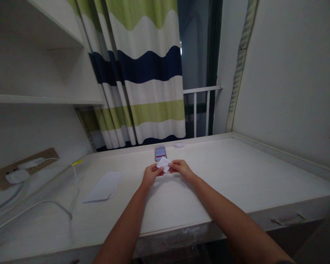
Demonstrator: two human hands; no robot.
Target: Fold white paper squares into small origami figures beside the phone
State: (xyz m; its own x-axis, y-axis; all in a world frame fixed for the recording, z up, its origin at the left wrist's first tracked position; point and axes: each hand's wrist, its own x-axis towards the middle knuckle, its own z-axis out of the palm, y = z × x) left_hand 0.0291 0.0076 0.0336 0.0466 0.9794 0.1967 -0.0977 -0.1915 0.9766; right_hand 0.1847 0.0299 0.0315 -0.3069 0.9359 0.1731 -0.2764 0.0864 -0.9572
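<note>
My left hand [151, 175] and my right hand [181, 168] hold a small folded piece of white paper [164, 164] between them, pinching it from either side above a pale wooden desk [217, 176]. Just beyond the paper, a smartphone [160, 153] lies on the desk with its screen lit. A white paper sheet or envelope [104, 187] lies to the left of my left hand. A small white scrap [178, 145] sits near the desk's far edge.
A wall-mounted power strip [22, 170] with white plugs and a white cable [35, 207] sits at the left. A white shelf [44, 99] overhangs that side. A striped curtain [145, 77] and a white railing [200, 106] lie beyond the desk. A drawer handle [288, 219] is at the front right.
</note>
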